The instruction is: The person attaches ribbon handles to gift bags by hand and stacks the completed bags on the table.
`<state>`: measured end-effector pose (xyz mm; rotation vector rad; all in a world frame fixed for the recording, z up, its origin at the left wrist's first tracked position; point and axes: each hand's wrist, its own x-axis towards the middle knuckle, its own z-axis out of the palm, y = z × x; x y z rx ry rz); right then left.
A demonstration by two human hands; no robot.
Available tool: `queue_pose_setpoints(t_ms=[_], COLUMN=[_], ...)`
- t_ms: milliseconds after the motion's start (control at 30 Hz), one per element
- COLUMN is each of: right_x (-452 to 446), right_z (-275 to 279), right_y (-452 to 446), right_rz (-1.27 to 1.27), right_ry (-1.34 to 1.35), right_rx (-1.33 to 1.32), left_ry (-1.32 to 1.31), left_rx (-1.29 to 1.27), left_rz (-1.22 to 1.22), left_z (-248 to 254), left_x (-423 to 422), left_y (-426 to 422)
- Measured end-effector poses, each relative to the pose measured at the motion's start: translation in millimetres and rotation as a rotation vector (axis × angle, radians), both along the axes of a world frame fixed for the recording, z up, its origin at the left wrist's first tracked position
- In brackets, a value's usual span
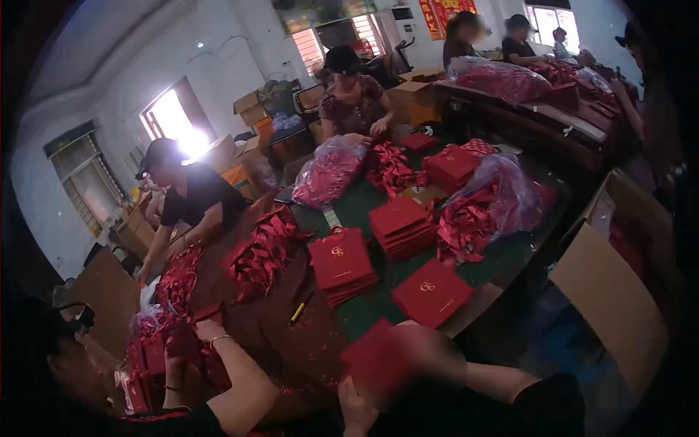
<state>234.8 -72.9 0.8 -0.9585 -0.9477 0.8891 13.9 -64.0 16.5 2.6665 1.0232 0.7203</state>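
Observation:
A red paper gift bag [370, 355] is held up at the bottom centre, close to me. My left hand [354, 405] is closed on its lower left edge. On the bag's right side lies my right hand [435, 353], reaching in from a black sleeve; a blur covers its fingers, so their grip is hidden. Just beyond, a flat red bag with a gold logo [432, 293] lies on the green table top [354, 320]. Left of that is a stack of red bags [342, 264], and behind stands another stack [400, 226].
Red ribbon handles [268, 253] lie heaped on the table. Plastic-wrapped red bundles [502, 197] sit farther back. A yellow pen [298, 312] lies left of the stacks. An open cardboard box [615, 291] stands at right. A co-worker's arm [244, 390] works at lower left; other people surround the tables.

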Motion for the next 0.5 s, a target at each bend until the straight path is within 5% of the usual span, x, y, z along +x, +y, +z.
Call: queue_pose_setpoints(t_ms=[67,200,500], right_x=[-5,-6,-11], right_z=[-4,6,-3], right_y=[1,-1,3], right_rz=[0.000,0.077,-0.018], right_ry=[-0.172,-0.065,-0.399], right_rx=[-0.023,-0.211,-0.146], left_ry=[-0.008,-0.033,-0.142], left_rx=[-0.032,-0.057,-0.062], left_rz=[-0.028,-0.011,0.196], left_z=[-2,4,19], left_x=[-2,-5,-16], left_y=[1,2,13])
